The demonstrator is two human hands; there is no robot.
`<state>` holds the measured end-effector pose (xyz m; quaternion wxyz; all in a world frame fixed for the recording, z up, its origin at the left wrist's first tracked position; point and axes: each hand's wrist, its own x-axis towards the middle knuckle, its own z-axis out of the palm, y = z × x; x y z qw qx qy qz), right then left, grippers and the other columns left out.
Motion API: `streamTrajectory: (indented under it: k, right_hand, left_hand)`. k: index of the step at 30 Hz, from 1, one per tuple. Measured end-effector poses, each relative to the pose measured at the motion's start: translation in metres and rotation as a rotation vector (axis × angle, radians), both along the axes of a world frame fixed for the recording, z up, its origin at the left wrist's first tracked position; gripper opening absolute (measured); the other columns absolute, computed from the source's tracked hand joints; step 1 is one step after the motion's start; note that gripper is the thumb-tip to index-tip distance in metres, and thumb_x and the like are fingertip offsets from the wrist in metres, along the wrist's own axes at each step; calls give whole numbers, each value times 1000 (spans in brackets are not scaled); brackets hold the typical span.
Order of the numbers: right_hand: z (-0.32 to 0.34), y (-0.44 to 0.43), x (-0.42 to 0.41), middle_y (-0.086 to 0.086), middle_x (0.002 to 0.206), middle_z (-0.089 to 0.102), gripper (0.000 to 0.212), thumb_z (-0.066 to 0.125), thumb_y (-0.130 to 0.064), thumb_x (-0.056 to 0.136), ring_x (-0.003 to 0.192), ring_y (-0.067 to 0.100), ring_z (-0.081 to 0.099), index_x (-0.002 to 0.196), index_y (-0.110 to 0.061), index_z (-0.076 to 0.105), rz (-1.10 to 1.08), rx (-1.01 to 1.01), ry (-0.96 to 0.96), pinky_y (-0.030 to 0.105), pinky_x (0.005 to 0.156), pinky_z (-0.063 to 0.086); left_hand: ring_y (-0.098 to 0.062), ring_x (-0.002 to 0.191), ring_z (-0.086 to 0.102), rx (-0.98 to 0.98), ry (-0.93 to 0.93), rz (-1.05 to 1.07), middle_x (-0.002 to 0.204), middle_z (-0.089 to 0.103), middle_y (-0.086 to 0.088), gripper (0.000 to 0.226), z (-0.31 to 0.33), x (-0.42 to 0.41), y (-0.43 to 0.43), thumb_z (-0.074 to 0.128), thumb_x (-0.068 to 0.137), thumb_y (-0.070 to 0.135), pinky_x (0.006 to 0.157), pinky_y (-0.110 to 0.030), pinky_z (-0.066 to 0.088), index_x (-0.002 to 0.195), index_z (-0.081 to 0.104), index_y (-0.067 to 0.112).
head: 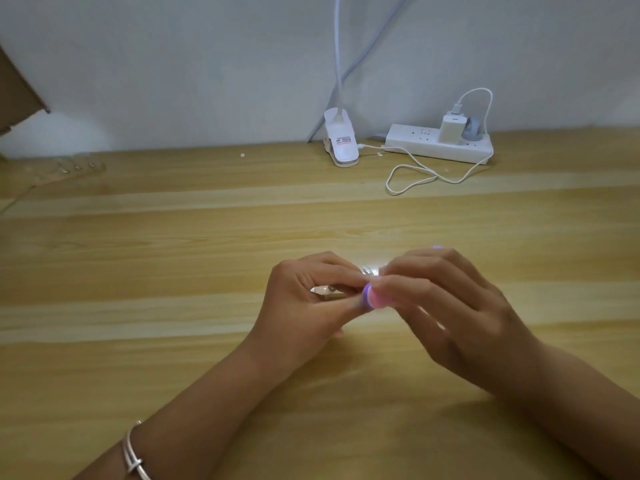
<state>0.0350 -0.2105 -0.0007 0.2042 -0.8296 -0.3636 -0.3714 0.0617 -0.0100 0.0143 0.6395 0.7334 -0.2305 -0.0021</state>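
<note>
While right hand [460,306] pinches disc [372,296], tabletop [173,258] open around.

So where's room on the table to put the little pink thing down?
The table strip beyond the left hand, pinching a metal piece, and the right hand, on the pink round piece, up to the white cable, is bare. So is the wood left of the left hand. Crowded at the back wall: clip lamp, power strip, looped cable.

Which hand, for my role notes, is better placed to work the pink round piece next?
Right, probably: the right hand seems to pinch the pink round piece, while the left hand grips the silvery part.
</note>
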Motion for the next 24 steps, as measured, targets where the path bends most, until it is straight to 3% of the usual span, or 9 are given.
streamTrajectory:
  k: [3,5,8,11,14,17,21,24]
  right_hand:
    - [4,-10,7,11,104,70,15,66,4,92,95,31,66,105,0,74,-113,44,22,35,90,52]
    - [6,-10,6,10,105,70,16,67,2,91,95,30,67,106,0,73,-104,109,47,37,89,52]
    - [2,1,0,8,108,71,17,68,3,90,101,25,66,104,-4,75,-18,7,32,34,91,50]
    - [2,-7,5,8,106,71,16,68,2,90,98,27,67,102,-4,76,-84,-34,56,33,90,49]
    - [4,-6,5,9,107,69,14,66,-3,94,97,28,68,105,-2,74,-50,136,152,36,87,52]
    - [0,5,-1,8,109,67,15,66,2,93,102,24,67,105,-2,74,88,131,192,29,92,50]
    - [0,-6,9,7,106,68,18,66,1,90,98,25,68,105,-3,75,-76,159,214,36,90,52]
    - [3,-12,14,5,104,69,20,67,-1,89,98,20,66,108,-3,73,-113,198,231,23,91,50]
  left_hand:
    - [-8,67,66,21,-11,37,78,71,4,13,1,1,0,85,71,8,38,-31,52,77,80,19]
    - [-11,66,64,46,-53,58,76,71,4,13,1,2,-1,85,70,6,45,-22,51,77,80,16]
    - [-18,63,59,66,-126,72,74,70,2,14,0,1,-2,86,68,6,49,-21,45,79,80,12]
    - [-21,60,55,73,-129,101,73,68,3,16,0,3,-2,85,68,-2,48,-20,41,77,80,11]
    - [-17,59,53,87,-136,111,74,67,7,17,-1,4,-2,84,69,-4,50,-16,39,76,80,12]
    - [-13,60,53,77,-164,71,76,68,4,17,-3,3,-1,84,69,-3,53,-19,42,80,80,10]
    - [-6,58,50,74,-143,107,75,66,11,19,-2,5,0,84,69,-3,50,-12,36,76,79,14]
    - [-3,58,48,87,-126,119,74,65,11,19,-2,5,-4,84,69,0,50,-10,34,74,79,17]
